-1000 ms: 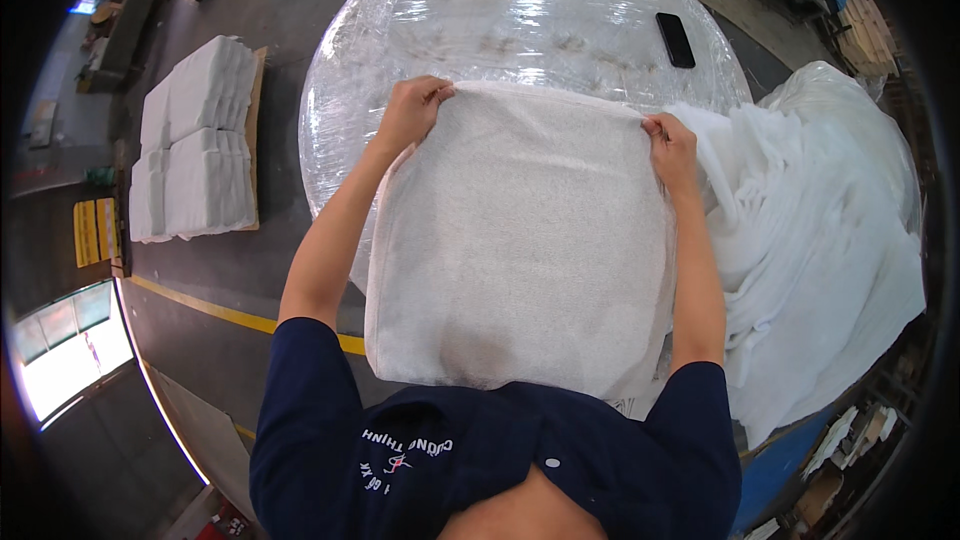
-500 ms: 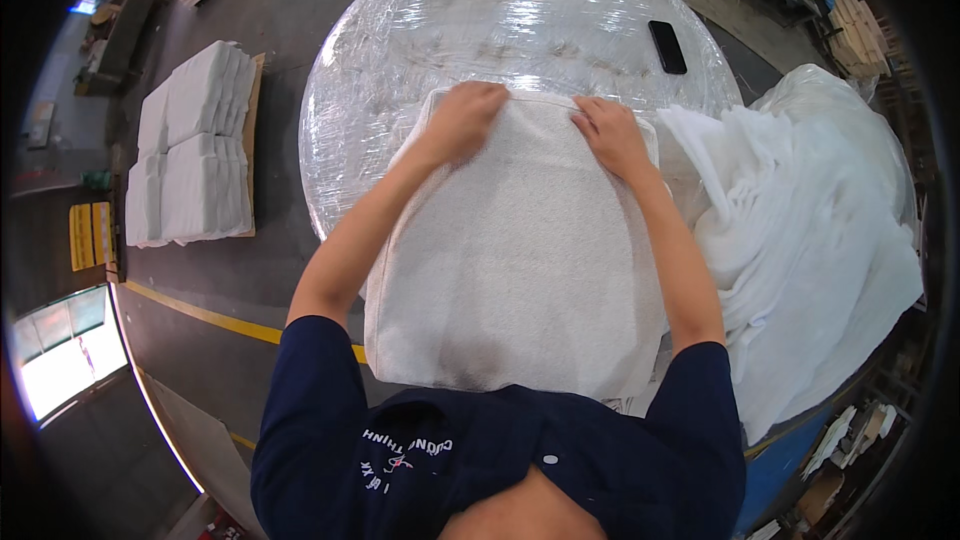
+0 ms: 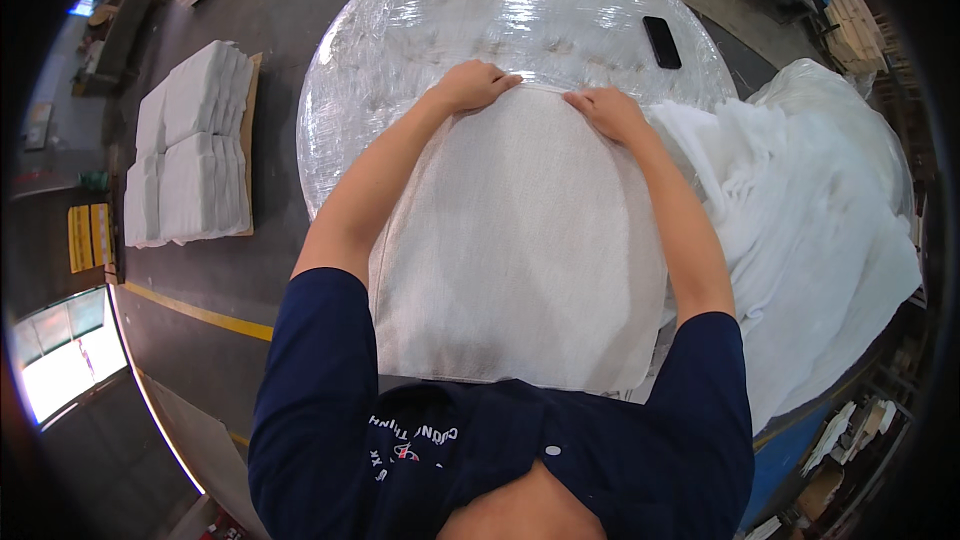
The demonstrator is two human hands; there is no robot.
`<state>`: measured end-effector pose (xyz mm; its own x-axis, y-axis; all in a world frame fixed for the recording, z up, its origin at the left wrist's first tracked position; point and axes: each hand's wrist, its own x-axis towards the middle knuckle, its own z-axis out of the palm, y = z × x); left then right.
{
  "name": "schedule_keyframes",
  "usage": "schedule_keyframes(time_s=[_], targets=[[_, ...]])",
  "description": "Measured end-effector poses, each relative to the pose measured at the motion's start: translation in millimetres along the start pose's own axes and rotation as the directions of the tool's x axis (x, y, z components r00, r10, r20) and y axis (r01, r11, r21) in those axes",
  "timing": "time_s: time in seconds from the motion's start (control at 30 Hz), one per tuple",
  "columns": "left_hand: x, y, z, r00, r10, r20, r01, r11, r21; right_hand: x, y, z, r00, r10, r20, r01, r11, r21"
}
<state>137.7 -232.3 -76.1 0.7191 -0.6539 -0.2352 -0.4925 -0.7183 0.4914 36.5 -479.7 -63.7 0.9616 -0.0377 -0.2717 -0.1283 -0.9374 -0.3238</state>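
An off-white, textured fabric cover [image 3: 520, 240], shaped like a cushion cover with seamed edges, stretches from my chest out over a round table top wrapped in clear film [image 3: 400, 50]. My left hand [image 3: 478, 87] is closed on the left part of its far edge. On the right part of the same edge, my right hand [image 3: 608, 112] pinches the fabric between thumb and fingers. Both arms reach forward along the cover's sides. Whether anything fills the cover is hidden. Its near edge lies against my dark blue shirt [image 3: 600, 430].
A black phone [image 3: 662, 43] lies on the wrapped top, far right. White fluffy wadding [image 3: 800, 240] is heaped to my right, partly beside clear plastic. On the floor at left, stacked white pads [image 3: 190, 145] stand on a board. A yellow line [image 3: 200, 310] crosses the grey floor.
Both hands have moved slightly away from my body with the cover's far edge. The cover looks smoother, and the dark patch near its close edge no longer shows.
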Motion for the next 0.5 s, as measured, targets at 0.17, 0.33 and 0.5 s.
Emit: schedule_keyframes(time_s=[0.17,0.33,0.5], targets=[[2,-7,-6,0.960,-0.163,0.226,0.164,0.986,0.015,-5,20,-17,0.965,0.152,0.213,-0.160,0.987,0.020],[5,-21,-2,0.876,-0.272,0.397,0.381,0.897,-0.225,12,31,-3,0.900,0.186,0.394,-0.296,0.924,0.241],[18,0,8,0.940,0.062,-0.337,-0.131,0.974,-0.186,17,83,-5,0.977,0.119,0.179,-0.119,0.993,-0.008]])
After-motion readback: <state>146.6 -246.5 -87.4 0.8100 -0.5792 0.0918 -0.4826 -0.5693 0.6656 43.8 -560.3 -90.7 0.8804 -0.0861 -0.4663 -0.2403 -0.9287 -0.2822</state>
